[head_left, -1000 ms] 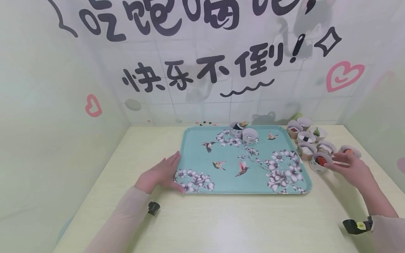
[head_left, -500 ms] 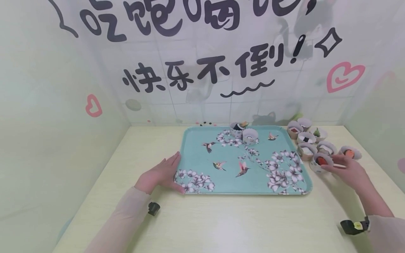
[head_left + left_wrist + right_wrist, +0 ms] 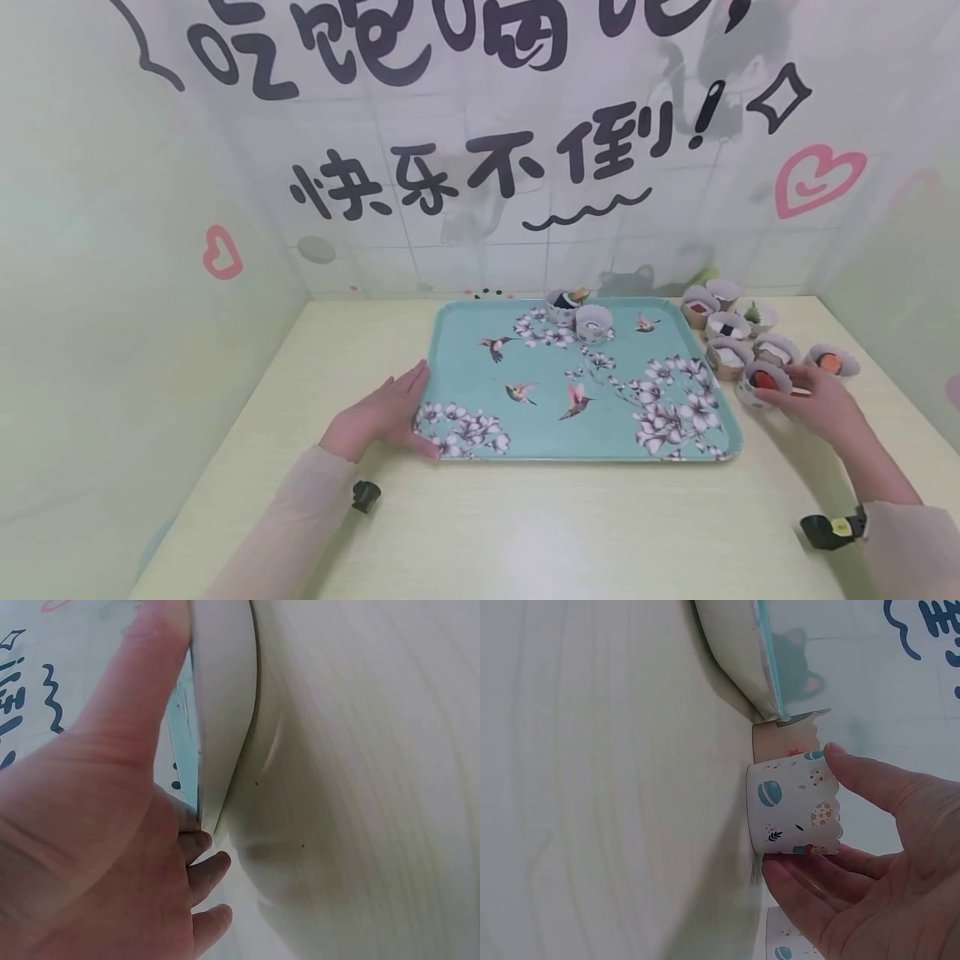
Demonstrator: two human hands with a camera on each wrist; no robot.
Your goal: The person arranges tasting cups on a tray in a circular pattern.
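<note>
A teal tray (image 3: 465, 375) printed with birds and flowers lies on the pale table. My left hand (image 3: 382, 412) rests flat against its near left corner, fingers straight along the edge, thumb (image 3: 142, 682) on the rim (image 3: 221, 712). My right hand (image 3: 780, 392) is just off the tray's right edge. Its thumb (image 3: 855, 769) and fingers (image 3: 795, 889) curl round a white patterned paper cup (image 3: 791, 802), which stands on the table and holds a red-topped sushi piece (image 3: 759, 380).
Two filled cups (image 3: 592, 323) (image 3: 562, 305) stand at the tray's far edge. Several more cups (image 3: 726, 327) cluster on the table right of the tray, one apart (image 3: 831, 362). Walls close the table on three sides.
My right hand has drawn in slightly to the left and its fingers have closed round the nearest cup. The left hand and tray have not moved.
</note>
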